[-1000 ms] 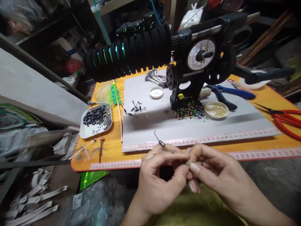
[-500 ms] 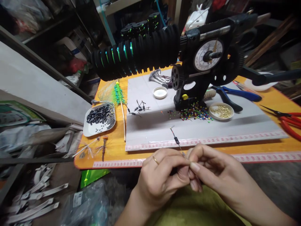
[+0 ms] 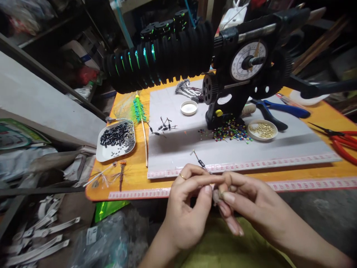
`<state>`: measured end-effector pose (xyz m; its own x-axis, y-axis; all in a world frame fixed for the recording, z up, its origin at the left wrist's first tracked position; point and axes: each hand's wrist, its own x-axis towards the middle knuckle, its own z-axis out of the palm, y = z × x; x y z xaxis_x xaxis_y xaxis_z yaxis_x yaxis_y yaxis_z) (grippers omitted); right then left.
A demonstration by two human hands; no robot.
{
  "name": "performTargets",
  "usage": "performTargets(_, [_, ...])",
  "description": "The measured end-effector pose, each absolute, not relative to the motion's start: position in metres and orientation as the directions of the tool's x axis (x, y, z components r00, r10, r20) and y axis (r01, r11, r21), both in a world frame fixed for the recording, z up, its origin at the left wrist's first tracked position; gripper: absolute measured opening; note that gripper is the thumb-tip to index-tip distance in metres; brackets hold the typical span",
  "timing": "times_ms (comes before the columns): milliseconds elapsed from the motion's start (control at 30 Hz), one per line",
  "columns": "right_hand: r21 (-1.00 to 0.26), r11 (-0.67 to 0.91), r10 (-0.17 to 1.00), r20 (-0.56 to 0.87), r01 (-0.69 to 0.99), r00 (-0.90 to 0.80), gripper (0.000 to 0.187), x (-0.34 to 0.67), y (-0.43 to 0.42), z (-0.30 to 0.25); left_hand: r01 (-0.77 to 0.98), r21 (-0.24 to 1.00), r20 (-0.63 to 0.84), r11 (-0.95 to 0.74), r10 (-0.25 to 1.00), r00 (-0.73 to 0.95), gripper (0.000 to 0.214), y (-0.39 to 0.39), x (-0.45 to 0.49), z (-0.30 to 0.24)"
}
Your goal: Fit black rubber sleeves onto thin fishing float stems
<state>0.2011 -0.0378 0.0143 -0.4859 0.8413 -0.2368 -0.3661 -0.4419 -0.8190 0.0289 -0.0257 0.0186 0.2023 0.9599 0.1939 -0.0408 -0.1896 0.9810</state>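
In front of the table edge, my left hand and my right hand meet, fingertips bent together. A thin strand with a small black cylindrical bead sticks up beyond the left fingers and over the grey board. Its lower end goes behind the fingertips. My left fingers close around that strand. The right thumb presses against its index finger on something tiny and greyish, too small to name. Several similar strands with black beads lie on the board's left part.
A black geared machine with a ridged roller and dial stands over the board. Around it are colored pins, a dish of gold pieces, blue pliers, red-handled scissors, a tray of black beads and a measuring tape.
The strand with the black bead has shifted left and slightly lower. My left thumb has drawn back from the right fingers, and the right lower fingers have extended downward.
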Motion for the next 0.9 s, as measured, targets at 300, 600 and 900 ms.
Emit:
performTargets(300, [-0.846, -0.417, 0.858, -0.247, -0.331, -0.451, 0.034, 0.199, -0.041, 0.013, -0.605, 0.777, -0.086, 0.174, 0.981, 0.172, 0.019, -0.026, 0.056, 0.017])
performTargets(600, [-0.880, -0.360, 0.896, -0.235, -0.308, -0.377, 0.034, 0.200, -0.043, 0.017, -0.743, 0.646, -0.170, 0.177, 0.982, 0.087, 0.019, -0.026, 0.070, 0.026])
performTargets(900, [-0.785, -0.474, 0.838, -0.262, -0.400, -0.479, 0.034, 0.203, -0.041, 0.011, -0.750, 0.611, -0.211, 0.252, 0.965, 0.153, 0.019, -0.026, 0.068, 0.029])
